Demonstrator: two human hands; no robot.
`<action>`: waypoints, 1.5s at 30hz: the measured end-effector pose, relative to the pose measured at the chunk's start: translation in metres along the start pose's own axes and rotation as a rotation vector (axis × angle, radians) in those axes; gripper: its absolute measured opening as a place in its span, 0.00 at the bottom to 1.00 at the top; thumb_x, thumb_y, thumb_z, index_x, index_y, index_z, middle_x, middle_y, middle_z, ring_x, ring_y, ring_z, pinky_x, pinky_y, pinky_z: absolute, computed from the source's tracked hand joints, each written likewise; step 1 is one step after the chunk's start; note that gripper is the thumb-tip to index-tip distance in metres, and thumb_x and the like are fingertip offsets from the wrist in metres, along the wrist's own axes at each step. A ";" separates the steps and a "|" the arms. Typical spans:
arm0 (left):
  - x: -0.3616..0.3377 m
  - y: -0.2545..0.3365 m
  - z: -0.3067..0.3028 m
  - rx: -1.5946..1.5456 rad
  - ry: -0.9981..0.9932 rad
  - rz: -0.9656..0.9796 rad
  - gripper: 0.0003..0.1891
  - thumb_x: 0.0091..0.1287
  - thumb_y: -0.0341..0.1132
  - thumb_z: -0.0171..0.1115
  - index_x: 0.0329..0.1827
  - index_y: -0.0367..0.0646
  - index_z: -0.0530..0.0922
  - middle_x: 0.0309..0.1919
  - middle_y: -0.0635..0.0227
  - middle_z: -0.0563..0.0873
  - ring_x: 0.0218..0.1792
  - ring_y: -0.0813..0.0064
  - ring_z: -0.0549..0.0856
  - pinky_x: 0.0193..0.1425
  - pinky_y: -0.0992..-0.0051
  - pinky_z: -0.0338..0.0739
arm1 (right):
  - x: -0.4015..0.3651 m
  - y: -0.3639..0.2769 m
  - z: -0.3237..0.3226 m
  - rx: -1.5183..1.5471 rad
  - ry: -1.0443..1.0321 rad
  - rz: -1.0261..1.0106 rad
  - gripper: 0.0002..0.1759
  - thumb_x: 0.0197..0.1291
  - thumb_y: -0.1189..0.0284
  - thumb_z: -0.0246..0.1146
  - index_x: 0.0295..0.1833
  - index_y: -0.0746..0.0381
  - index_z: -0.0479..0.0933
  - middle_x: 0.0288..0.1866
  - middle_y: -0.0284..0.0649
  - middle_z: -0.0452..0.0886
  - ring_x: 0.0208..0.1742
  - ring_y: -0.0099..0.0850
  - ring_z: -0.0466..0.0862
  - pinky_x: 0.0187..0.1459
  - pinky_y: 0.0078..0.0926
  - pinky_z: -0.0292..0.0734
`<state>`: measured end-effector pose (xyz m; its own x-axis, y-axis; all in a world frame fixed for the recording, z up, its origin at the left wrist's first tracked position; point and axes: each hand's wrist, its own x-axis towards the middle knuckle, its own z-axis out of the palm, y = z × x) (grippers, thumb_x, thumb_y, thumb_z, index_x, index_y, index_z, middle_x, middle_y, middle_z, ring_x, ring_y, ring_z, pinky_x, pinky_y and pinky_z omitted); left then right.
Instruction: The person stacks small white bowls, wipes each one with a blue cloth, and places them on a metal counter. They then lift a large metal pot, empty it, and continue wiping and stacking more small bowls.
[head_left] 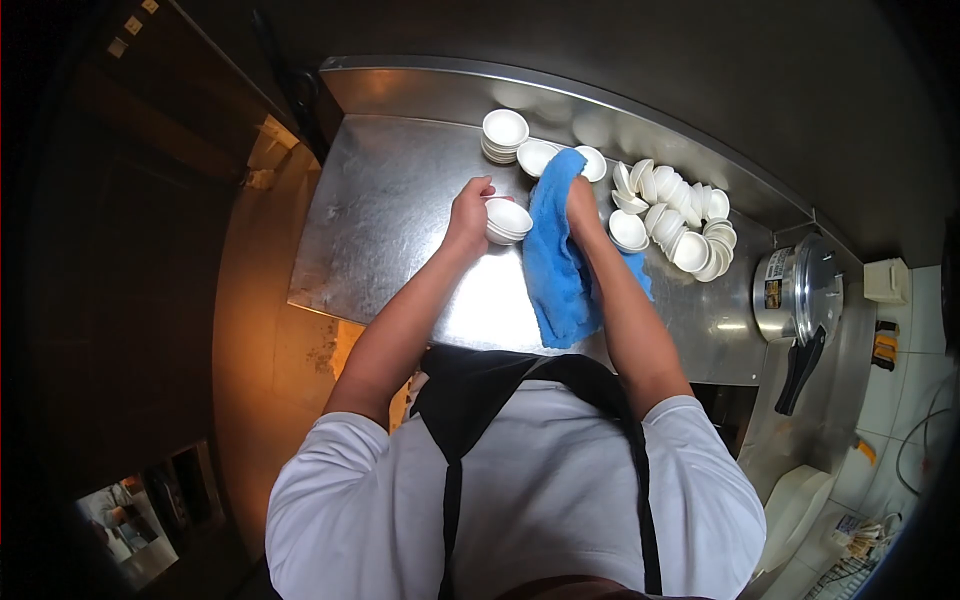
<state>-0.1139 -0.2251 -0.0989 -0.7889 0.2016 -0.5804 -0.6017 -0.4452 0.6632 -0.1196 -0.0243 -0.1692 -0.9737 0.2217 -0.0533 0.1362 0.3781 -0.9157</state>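
My left hand (468, 212) is closed around the side of a small stack of white bowls (509, 220), held above the steel counter. My right hand (581, 203), partly covered by cloth, grips a blue towel (556, 270) that hangs down toward my apron. Just beyond the hands stands a taller stack of white bowls (505, 128). Beside it sit a white bowl (537, 157) and another white bowl (591, 163), both partly behind the towel. Right of my right hand, more bowls (628, 231) rest by a second bit of blue cloth (637, 274).
A heap of many white bowls (690, 250) covers the counter's right part. Past it stands a steel pressure cooker (798, 290) with a black handle pointing toward me. A raised steel backsplash (440, 80) edges the steel counter (370, 200) at the back.
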 end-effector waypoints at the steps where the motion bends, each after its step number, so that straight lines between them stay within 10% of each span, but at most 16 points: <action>1: 0.001 0.001 0.000 -0.031 0.006 0.039 0.15 0.69 0.45 0.54 0.40 0.39 0.71 0.38 0.50 0.83 0.36 0.62 0.84 0.46 0.66 0.81 | -0.010 -0.012 0.002 0.155 -0.024 0.040 0.19 0.64 0.62 0.59 0.39 0.70 0.81 0.33 0.45 0.84 0.34 0.31 0.83 0.37 0.34 0.78; 3: 0.004 0.000 0.000 -0.096 0.021 0.118 0.15 0.71 0.44 0.53 0.38 0.39 0.71 0.37 0.50 0.84 0.35 0.63 0.84 0.46 0.67 0.81 | -0.035 -0.036 0.010 0.463 -0.076 0.121 0.18 0.63 0.64 0.62 0.43 0.71 0.80 0.37 0.46 0.85 0.39 0.31 0.83 0.41 0.34 0.78; 7: 0.020 -0.015 -0.005 -0.064 -0.137 0.121 0.17 0.76 0.42 0.48 0.42 0.36 0.76 0.44 0.54 0.85 0.44 0.67 0.86 0.54 0.71 0.79 | -0.063 -0.070 0.016 0.082 -0.045 0.019 0.18 0.59 0.66 0.66 0.50 0.67 0.79 0.50 0.53 0.84 0.52 0.41 0.83 0.53 0.34 0.75; 10: -0.010 -0.022 0.020 -0.222 -0.244 0.283 0.16 0.75 0.42 0.52 0.46 0.36 0.78 0.44 0.59 0.84 0.43 0.72 0.83 0.51 0.73 0.77 | -0.055 -0.069 0.009 0.086 0.077 0.171 0.18 0.57 0.66 0.68 0.49 0.66 0.80 0.47 0.52 0.85 0.50 0.43 0.84 0.52 0.34 0.76; 16: 0.008 -0.025 0.005 -0.007 -0.244 0.085 0.17 0.76 0.45 0.51 0.47 0.37 0.76 0.41 0.61 0.84 0.42 0.72 0.84 0.49 0.72 0.78 | -0.065 -0.076 0.009 0.001 0.011 -0.248 0.13 0.57 0.69 0.68 0.44 0.65 0.80 0.39 0.50 0.86 0.42 0.46 0.86 0.45 0.39 0.78; 25: -0.005 -0.009 0.007 -0.106 -0.097 -0.078 0.23 0.77 0.46 0.40 0.48 0.33 0.75 0.43 0.50 0.84 0.41 0.61 0.86 0.50 0.58 0.82 | -0.006 -0.025 0.000 0.044 0.291 0.232 0.22 0.63 0.60 0.58 0.39 0.72 0.81 0.38 0.65 0.82 0.43 0.57 0.83 0.47 0.49 0.75; 32: 0.016 -0.019 0.003 -0.030 -0.185 -0.136 0.22 0.78 0.47 0.44 0.49 0.33 0.76 0.43 0.54 0.84 0.42 0.63 0.86 0.53 0.60 0.82 | -0.064 -0.067 0.007 0.030 -0.189 -0.360 0.16 0.53 0.67 0.68 0.46 0.63 0.81 0.39 0.51 0.85 0.43 0.43 0.86 0.46 0.37 0.78; 36: 0.012 -0.020 0.008 -0.039 -0.213 -0.148 0.23 0.78 0.47 0.46 0.53 0.33 0.77 0.45 0.55 0.85 0.45 0.64 0.86 0.53 0.63 0.83 | -0.058 -0.068 0.002 -0.095 0.080 -0.093 0.13 0.52 0.71 0.68 0.44 0.61 0.81 0.40 0.50 0.86 0.45 0.46 0.86 0.47 0.38 0.78; 41: 0.021 -0.027 0.006 0.036 -0.307 -0.077 0.25 0.78 0.50 0.45 0.56 0.34 0.76 0.47 0.52 0.84 0.46 0.63 0.86 0.52 0.62 0.83 | -0.063 -0.075 0.005 -0.080 0.050 -0.544 0.14 0.49 0.72 0.70 0.41 0.67 0.79 0.27 0.54 0.82 0.34 0.55 0.84 0.39 0.44 0.78; 45: 0.006 -0.019 0.014 0.122 -0.135 -0.077 0.21 0.79 0.48 0.45 0.55 0.36 0.72 0.44 0.54 0.82 0.44 0.62 0.86 0.48 0.62 0.84 | -0.047 -0.068 0.001 -0.164 0.205 -0.116 0.19 0.57 0.63 0.66 0.35 0.72 0.79 0.28 0.61 0.80 0.35 0.59 0.82 0.41 0.49 0.75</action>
<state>-0.1092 -0.2028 -0.1086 -0.7444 0.3499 -0.5687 -0.6654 -0.3168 0.6760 -0.0833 -0.0612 -0.1047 -0.9296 0.3389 0.1448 0.0702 0.5485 -0.8332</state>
